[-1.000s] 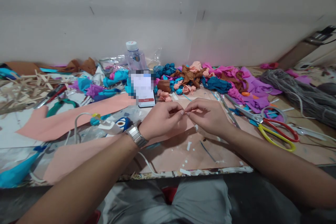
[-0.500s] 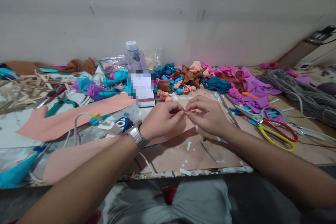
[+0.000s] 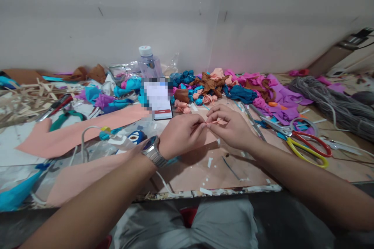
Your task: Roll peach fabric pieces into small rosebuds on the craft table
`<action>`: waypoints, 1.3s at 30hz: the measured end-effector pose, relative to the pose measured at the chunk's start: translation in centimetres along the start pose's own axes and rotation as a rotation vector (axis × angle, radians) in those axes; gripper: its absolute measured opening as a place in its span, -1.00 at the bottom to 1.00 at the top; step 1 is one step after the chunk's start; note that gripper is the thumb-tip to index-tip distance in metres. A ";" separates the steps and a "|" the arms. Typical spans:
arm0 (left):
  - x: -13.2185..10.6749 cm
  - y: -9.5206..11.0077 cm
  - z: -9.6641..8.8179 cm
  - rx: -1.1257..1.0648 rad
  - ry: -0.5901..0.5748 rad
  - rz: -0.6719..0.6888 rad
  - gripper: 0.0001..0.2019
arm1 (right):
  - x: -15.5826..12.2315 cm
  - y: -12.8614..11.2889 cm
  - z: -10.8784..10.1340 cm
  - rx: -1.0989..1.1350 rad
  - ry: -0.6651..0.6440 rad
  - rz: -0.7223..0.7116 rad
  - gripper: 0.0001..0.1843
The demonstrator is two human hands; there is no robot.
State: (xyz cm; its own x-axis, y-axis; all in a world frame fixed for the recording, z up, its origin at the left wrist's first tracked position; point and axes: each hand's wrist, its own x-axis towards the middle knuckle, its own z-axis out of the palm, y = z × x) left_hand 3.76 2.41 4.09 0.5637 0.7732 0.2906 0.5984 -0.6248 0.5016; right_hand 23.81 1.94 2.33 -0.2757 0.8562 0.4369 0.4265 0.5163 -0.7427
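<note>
My left hand (image 3: pixel 180 135), with a metal watch (image 3: pixel 153 151) on the wrist, and my right hand (image 3: pixel 230 127) meet fingertip to fingertip above the table's middle. Both pinch the same small strip of peach paper (image 3: pixel 214 123), held just over a larger peach sheet (image 3: pixel 204 163) that lies on the table. The fingers of both hands are curled tight round the strip. A phone (image 3: pixel 159 99) with a lit screen stands just beyond my left hand.
Red and yellow scissors (image 3: pixel 308 148) lie to the right. Small rolled paper flowers (image 3: pixel 204 93) and crumpled coloured scraps pile along the back. A plastic bottle (image 3: pixel 149 62), pliers (image 3: pixel 66 116), wooden sticks (image 3: pixel 26 97) and grey yarn (image 3: pixel 333 105) lie around.
My left wrist has turned a little, so the watch face shows more. Both hands stay pinched on the peach strip in nearly the same spot.
</note>
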 end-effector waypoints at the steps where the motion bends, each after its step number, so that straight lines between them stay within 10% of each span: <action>1: 0.0 0.0 0.0 0.009 -0.001 0.001 -0.69 | 0.0 0.0 0.0 0.007 -0.002 0.006 -0.91; 25: 0.0 -0.5 0.9 0.190 0.082 0.134 -0.76 | 0.5 -0.1 0.0 0.334 -0.244 0.411 -0.81; 31: 0.0 -0.5 0.6 0.185 0.059 0.097 -0.75 | 0.5 -0.1 -0.3 0.170 -0.086 0.322 -0.85; 39: 0.0 -0.2 0.7 0.153 0.065 0.097 -0.75 | 0.6 0.0 -0.1 0.249 -0.193 0.312 -0.83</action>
State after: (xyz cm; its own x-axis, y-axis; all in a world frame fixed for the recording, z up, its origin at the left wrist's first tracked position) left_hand 4.01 2.43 3.41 0.5879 0.7110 0.3859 0.6254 -0.7020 0.3407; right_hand 23.74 2.44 2.65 -0.3322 0.9392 0.0870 0.3005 0.1928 -0.9341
